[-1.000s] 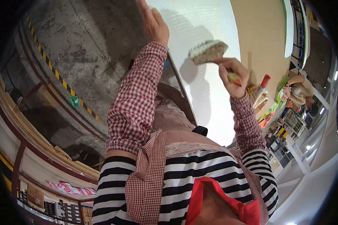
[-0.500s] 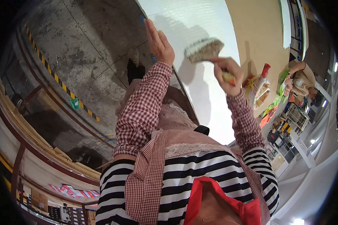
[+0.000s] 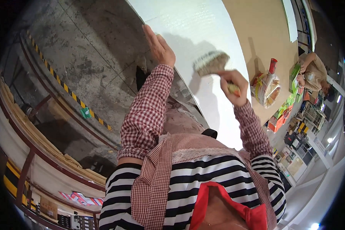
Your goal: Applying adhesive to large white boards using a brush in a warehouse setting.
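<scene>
Your left hand (image 3: 160, 49), fingers straight, holding nothing visible, is sitting nearer you along the edge of the white sheet (image 3: 219, 120) than a second ago. Your right hand (image 3: 235, 86) is gripping the brush (image 3: 213, 63), now passing over a nearer stretch; contact unclear.

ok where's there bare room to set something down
The brown surface is bare beyond the wrapped tub, between the white sheet and the pale strip. The white sheet is open beyond the brush, though glossy there. Crowded: around the tub and colourful items, and where the right hand holds the brush.
</scene>
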`<state>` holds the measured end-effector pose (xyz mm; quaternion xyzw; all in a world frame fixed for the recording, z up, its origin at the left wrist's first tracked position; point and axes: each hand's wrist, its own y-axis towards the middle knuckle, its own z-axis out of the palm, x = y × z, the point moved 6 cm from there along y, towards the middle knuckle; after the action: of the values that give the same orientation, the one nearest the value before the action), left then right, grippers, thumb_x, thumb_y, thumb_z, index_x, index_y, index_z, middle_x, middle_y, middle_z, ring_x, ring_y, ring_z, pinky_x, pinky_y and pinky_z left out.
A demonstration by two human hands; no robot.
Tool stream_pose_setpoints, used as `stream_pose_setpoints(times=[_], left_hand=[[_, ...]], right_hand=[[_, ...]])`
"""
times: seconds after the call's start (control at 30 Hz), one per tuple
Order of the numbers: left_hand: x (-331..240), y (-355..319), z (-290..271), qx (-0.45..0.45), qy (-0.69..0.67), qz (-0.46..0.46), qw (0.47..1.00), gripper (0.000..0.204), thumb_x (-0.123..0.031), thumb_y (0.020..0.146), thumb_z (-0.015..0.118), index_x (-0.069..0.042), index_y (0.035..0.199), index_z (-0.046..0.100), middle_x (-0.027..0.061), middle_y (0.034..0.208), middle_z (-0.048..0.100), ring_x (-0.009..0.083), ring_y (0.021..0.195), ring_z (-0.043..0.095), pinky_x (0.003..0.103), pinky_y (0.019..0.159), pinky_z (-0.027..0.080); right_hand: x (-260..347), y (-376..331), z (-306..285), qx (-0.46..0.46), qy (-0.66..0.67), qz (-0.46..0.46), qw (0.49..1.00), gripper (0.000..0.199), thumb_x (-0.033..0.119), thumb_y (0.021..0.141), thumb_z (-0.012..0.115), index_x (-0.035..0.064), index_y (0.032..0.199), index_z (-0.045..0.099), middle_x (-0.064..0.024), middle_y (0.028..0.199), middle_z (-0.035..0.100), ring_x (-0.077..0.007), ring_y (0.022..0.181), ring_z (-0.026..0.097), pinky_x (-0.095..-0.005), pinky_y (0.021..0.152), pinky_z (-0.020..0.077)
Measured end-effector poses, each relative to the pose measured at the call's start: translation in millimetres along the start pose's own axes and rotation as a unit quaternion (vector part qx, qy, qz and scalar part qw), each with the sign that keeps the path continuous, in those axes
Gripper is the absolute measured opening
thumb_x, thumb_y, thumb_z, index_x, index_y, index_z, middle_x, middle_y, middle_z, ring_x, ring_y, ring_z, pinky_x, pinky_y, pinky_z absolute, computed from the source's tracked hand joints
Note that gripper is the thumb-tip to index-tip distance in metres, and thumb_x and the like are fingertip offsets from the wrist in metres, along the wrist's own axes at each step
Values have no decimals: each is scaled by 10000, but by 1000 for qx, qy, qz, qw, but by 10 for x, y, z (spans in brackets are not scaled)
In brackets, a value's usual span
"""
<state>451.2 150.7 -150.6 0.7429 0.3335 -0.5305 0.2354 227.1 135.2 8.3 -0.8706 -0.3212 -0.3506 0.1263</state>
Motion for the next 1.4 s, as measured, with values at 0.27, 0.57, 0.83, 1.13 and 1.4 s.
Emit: stream_pose_setpoints(times=[0.27,0.57,0.83,1.13,1.4], left_hand=[[-61,24,-111,-7,-8,-44,999,537,-250,1036,225,-20,1499,78,188,1560,85,319,1438,135,414,1182,177],[-37,957,-142,-7,14,13,1000,552,-260,1033,233,21,1488,97,241,1533,152,354,1411,215,414,1153,240],[-44,944,-113,-11,31,-40,999,560,-325,1036,172,-31,1502,67,196,1548,134,327,1417,209,412,1160,252],[-37,908,-45,1,61,-35,998,563,-335,1035,169,-61,1508,35,211,1543,137,367,1389,263,435,1127,312],[-16,916,-85,2,46,-44,998,569,-332,1034,161,-36,1502,30,217,1543,124,359,1404,229,432,1146,278]], right_hand=[[-160,209,-586,-179,258,192,930,107,41,879,592,-29,960,602,-137,1003,671,-183,822,660,-282,748,543],[-521,2007,-385,-176,305,89,932,217,180,837,713,-25,848,641,-70,777,662,-134,693,640,-271,661,548],[-886,622,-454,-145,154,172,962,177,133,808,710,-12,739,636,-20,714,638,-63,678,567,-216,622,461],[-639,1197,-432,-203,225,141,943,126,96,826,688,-25,813,656,-45,794,675,-72,716,585,-222,657,474],[-644,141,-461,-162,137,198,957,123,66,815,673,-42,771,633,-57,769,665,-75,718,585,-230,658,480]])
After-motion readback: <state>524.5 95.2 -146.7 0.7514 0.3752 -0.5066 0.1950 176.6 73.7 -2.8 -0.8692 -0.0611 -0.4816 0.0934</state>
